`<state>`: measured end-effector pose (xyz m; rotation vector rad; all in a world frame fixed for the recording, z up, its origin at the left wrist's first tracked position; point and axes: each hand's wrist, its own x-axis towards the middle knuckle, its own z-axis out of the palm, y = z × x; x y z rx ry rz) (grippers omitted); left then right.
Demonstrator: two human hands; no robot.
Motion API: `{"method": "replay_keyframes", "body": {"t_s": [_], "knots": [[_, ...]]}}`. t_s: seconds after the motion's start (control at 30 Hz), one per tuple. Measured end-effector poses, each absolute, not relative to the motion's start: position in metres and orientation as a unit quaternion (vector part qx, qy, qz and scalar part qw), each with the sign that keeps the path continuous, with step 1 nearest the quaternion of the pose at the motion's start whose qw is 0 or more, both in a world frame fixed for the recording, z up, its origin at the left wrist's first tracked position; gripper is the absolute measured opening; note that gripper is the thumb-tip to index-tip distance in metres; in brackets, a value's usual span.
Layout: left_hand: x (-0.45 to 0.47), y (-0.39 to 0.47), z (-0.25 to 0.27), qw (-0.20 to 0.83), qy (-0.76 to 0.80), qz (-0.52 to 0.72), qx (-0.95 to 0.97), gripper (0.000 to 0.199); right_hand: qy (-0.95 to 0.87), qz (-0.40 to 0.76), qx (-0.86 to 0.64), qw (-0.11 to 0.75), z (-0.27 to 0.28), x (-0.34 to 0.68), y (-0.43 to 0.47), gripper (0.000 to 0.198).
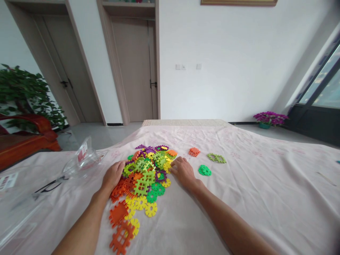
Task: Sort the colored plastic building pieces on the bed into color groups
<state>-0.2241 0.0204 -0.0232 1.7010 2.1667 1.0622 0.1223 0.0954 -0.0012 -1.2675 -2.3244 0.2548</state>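
Note:
A heap of plastic interlocking building pieces lies on the cloth between my hands. It mixes notched lime-green squares [141, 186], orange squares [118, 213], purple pieces [150, 150], yellow slotted discs [151, 209] and green slotted discs [152, 196]. My left hand [113, 176] rests against the heap's left edge, its fingers stretched along it and partly hidden. At the right edge, my right hand [183, 171] has bent fingers closed at a yellow disc [166, 166]; the thumb is hard to see. Apart to the right lie an orange square piece [194, 152], lime-green pieces [216, 158] and overlapping green discs [204, 170].
Clear plastic packaging [85, 157] and a larger transparent container [23, 209] with a black handle [50, 185] occupy the left side. The pale cloth [252, 198] has folds on the right. Beyond the table are a wooden chair [39, 131] and doors [132, 71].

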Motion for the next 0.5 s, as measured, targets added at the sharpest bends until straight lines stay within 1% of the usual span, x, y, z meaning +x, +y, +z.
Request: {"method": "replay_keyframes", "body": {"t_s": [0.13,0.3,0.4,0.43,0.5], "knots": [[-0.223,0.021,-0.023,0.093,0.733,0.358,0.571,0.050,-0.831,0.120,-0.464,0.282,-0.007,0.120,0.097,0.014],[-0.224,0.021,-0.024,0.096,0.731,0.357,0.574,0.052,-0.803,0.225,-0.456,0.311,-0.005,0.127,0.106,0.013],[-0.226,0.022,-0.026,0.098,0.730,0.357,0.575,0.051,-0.776,0.207,-0.489,0.340,0.006,0.151,0.120,0.015],[-0.226,0.023,-0.027,0.099,0.730,0.358,0.574,0.051,-0.771,0.194,-0.504,0.338,0.011,0.162,0.126,0.017],[-0.227,0.023,-0.028,0.099,0.732,0.358,0.572,0.050,-0.762,0.188,-0.537,0.308,0.019,0.187,0.137,0.018]]}}
